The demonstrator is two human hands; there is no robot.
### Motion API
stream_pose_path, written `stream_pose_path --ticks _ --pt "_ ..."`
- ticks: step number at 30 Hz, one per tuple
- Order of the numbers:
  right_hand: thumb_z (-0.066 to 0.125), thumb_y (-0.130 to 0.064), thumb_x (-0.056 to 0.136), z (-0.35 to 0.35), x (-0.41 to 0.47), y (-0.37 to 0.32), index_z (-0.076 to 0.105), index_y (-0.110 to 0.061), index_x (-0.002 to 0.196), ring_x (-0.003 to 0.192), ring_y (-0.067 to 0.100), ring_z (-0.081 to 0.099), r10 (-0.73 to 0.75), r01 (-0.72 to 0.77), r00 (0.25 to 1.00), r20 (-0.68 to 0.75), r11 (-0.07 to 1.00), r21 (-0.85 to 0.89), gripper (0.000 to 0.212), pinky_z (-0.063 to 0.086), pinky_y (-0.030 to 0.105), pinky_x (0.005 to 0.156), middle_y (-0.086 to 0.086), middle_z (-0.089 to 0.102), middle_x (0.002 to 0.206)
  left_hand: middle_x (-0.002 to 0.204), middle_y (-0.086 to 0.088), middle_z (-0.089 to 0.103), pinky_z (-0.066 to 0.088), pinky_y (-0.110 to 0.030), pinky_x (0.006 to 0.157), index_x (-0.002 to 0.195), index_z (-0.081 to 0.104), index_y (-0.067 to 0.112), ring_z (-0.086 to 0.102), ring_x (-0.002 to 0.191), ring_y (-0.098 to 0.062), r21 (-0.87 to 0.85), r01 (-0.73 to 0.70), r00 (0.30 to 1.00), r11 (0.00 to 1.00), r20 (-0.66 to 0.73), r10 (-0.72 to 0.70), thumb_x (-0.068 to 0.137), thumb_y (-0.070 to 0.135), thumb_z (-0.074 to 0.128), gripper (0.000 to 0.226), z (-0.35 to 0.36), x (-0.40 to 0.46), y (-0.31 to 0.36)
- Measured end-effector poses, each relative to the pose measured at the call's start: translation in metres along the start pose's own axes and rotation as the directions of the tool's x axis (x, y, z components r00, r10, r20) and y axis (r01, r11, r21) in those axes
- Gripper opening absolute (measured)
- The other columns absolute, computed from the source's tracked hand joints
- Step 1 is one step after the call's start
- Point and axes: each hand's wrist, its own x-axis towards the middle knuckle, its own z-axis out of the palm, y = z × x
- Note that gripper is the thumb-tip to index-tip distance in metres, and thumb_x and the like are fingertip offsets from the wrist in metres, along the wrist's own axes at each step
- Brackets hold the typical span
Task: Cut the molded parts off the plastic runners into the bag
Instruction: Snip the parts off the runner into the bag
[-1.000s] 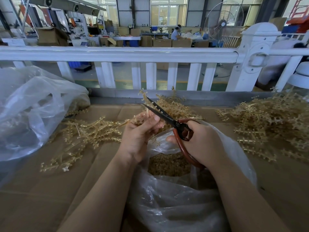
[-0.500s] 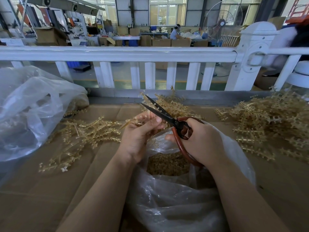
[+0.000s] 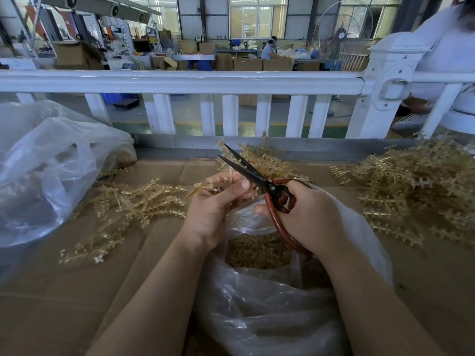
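The left hand (image 3: 214, 209) pinches a tan plastic runner (image 3: 205, 187) above the clear bag (image 3: 257, 304). The right hand (image 3: 311, 217) grips black red-handled scissors (image 3: 253, 176), blades parted. Misaligned cuts could flick parts outside the bag.

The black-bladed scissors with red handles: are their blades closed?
No, the black-bladed scissors with red handles show two blades spread apart at the tips.

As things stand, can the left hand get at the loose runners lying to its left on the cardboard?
Probably yes, but not freely: the left hand already pinches a runner at the scissors. The loose runners lie on open cardboard beside it, nothing between; it would have to drop its piece first.
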Motion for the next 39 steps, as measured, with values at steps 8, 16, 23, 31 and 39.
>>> stream_pose_path --ticks 8,16,23,31,39 --pt "0.053 -0.084 0.076 0.0005 -0.0001 0.0008 0.055 -0.026 0.073 0.056 -0.010 0.043 -0.022 0.022 0.998 -0.057 1.000 -0.002 0.058 0.035 0.006 0.053 -0.023 0.040 0.058 0.076 -0.007 0.069 0.056 -0.030 0.069 0.084 0.067 0.008 0.067 0.073 -0.018 -0.025 -0.015 1.000 1.000 0.024 0.015 0.079 0.002 0.073 0.010 0.0017 0.0002 -0.0015" --pt "0.055 -0.081 0.078 0.0001 0.0007 0.0035 0.059 -0.027 0.077 0.059 0.001 0.050 -0.026 0.026 1.000 -0.007 1.000 0.005 0.054 0.032 0.006 0.058 -0.021 0.050 0.065 0.078 -0.006 0.072 0.058 -0.031 0.070 0.082 0.071 0.011 0.070 0.074 -0.018 -0.040 -0.009 0.999 0.999 0.045 0.011 0.079 0.002 0.072 0.010 0.0028 -0.0013 0.0001" --pt "0.044 -0.093 0.070 0.0020 0.0025 0.0037 0.059 -0.027 0.074 0.062 -0.001 0.055 -0.004 0.003 1.000 0.015 0.998 0.064 0.068 0.039 0.012 0.056 -0.020 0.055 0.064 0.080 -0.005 0.072 0.058 -0.030 0.073 0.088 0.068 0.007 0.070 0.076 -0.017 -0.018 0.011 1.000 1.000 -0.014 -0.011 0.077 0.003 0.072 0.012 0.0033 -0.0004 0.0023" --pt "0.049 -0.089 0.070 0.0027 0.0024 0.0040 0.062 -0.032 0.075 0.061 -0.005 0.056 0.054 -0.060 0.996 0.076 0.995 0.078 0.059 0.038 0.006 0.054 -0.024 0.055 0.062 0.068 -0.005 0.072 0.053 -0.020 0.055 0.087 0.069 0.004 0.070 0.062 -0.013 -0.165 0.085 0.968 0.983 -0.221 -0.121 0.071 0.006 0.074 0.017 0.0073 -0.0002 0.0069" --pt "0.082 -0.042 0.079 0.0041 0.0090 -0.0014 0.072 -0.024 0.075 0.062 0.003 0.066 0.269 -0.334 0.942 0.201 0.819 0.466 0.021 0.045 0.010 0.053 -0.013 0.071 0.067 0.075 -0.007 0.071 0.051 -0.040 0.084 0.076 0.078 0.015 0.064 0.075 -0.020 0.247 0.194 0.976 0.949 -0.145 -0.161 0.056 0.019 0.087 0.021 0.0104 -0.0032 0.0016"
